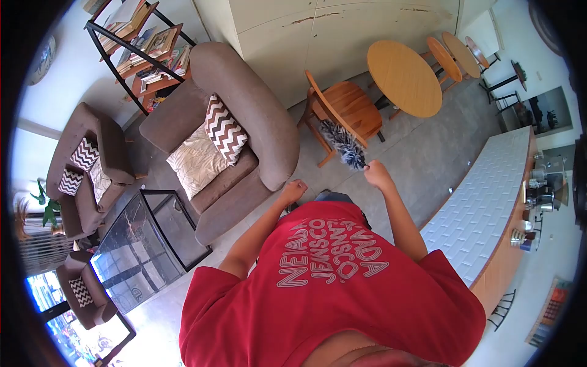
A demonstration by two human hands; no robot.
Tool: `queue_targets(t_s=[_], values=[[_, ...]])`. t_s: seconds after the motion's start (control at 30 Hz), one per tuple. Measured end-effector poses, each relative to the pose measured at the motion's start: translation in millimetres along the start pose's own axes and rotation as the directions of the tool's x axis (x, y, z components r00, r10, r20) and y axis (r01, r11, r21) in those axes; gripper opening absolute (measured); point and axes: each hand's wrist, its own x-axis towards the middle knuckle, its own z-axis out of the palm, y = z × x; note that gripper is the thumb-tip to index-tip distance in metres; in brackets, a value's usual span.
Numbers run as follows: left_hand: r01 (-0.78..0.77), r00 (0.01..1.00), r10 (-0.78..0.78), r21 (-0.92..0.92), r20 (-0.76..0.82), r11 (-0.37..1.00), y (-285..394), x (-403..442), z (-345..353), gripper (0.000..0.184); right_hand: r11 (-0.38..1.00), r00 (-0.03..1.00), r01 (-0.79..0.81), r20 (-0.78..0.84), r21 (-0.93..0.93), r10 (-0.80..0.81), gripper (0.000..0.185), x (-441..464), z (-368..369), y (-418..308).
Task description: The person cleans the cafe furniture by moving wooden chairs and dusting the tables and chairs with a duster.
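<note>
My right hand (379, 175) is closed round the handle end of a fluffy grey duster (343, 144). The duster's head lies against the back of a wooden chair (353, 109). Most of the handle is hidden in my fist. My left hand (293, 192) hangs in front of my body with its fingers curled in, and I see nothing in it. It is nearest to the side of a brown sofa (276, 140), apart from it.
A round wooden table (405, 78) stands beyond the chair, with more tables and chairs behind. On the right runs a white-tiled counter (483, 196). A glass-topped low table (143, 244) and another sofa (92, 165) are on the left, near a bookshelf (143, 55).
</note>
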Motion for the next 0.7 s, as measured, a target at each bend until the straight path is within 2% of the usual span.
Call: queue_targets(t_s=[0.07, 0.13, 0.23, 0.27, 0.33, 0.37, 0.47, 0.53, 0.57, 0.63, 0.7], values=[[-0.042, 0.999, 0.042, -0.025, -0.028, 0.999, -1.7, 3.4, 1.7, 0.038, 1.000, 1.000, -0.007, 0.015, -0.012, 0.007, 0.032, -6.4, -9.2, -9.4], [-0.086, 0.995, 0.083, -0.051, -0.054, 0.995, -0.6, 3.4, 2.9, 0.038, 0.994, 1.000, -0.013, -0.009, 0.108, 0.014, 0.033, -11.8, -18.3, -18.3], [-0.118, 0.991, 0.115, -0.036, -0.065, 0.992, -5.0, 9.7, 8.4, 0.037, 0.987, 0.998, -0.058, 0.024, 0.148, 0.055, 0.031, -17.8, -27.8, -22.2], [-0.126, 0.991, 0.123, -0.049, -0.050, 0.991, -7.0, 13.0, 10.5, 0.037, 0.987, 0.998, -0.061, 0.022, 0.146, 0.058, 0.031, -16.9, -24.6, -15.1], [-0.140, 0.990, 0.138, -0.063, -0.032, 0.988, -2.3, 15.0, 11.4, 0.037, 1.000, 0.998, -0.019, 0.055, -0.007, 0.019, 0.030, -14.2, -17.7, 0.4], [-0.121, 0.993, 0.120, -0.074, -0.018, 0.990, 5.6, 12.9, 9.9, 0.037, 1.000, 0.999, -0.021, 0.050, -0.012, 0.022, 0.030, -15.4, -18.4, 4.4], [-0.114, 0.993, 0.113, -0.093, -0.017, 0.989, 23.9, 7.2, 9.4, 0.038, 0.996, 0.995, 0.045, 0.094, -0.077, -0.038, 0.028, -29.6, -31.5, -1.1], [-0.122, 0.992, 0.120, -0.094, -0.031, 0.988, 24.1, 13.9, 12.8, 0.038, 0.967, 0.967, 0.255, 0.025, -0.023, -0.255, 0.028, -36.6, -36.6, -5.3], [-0.135, 0.990, 0.130, -0.104, -0.053, 0.985, 24.2, 17.9, 15.1, 0.038, 0.967, 0.967, 0.255, 0.030, -0.022, -0.255, 0.028, -38.6, -37.2, -7.7], [-0.145, 0.987, 0.137, -0.109, -0.080, 0.983, 32.2, 23.7, 11.3, 0.038, 0.919, 0.985, 0.050, 0.131, 0.391, -0.109, 0.028, -37.4, -38.7, -18.5], [-0.172, 0.981, 0.157, -0.147, -0.111, 0.974, 40.5, 25.5, 7.6, 0.038, 0.906, 0.985, 0.083, 0.103, 0.415, -0.137, 0.029, -21.3, -21.0, -12.6]])
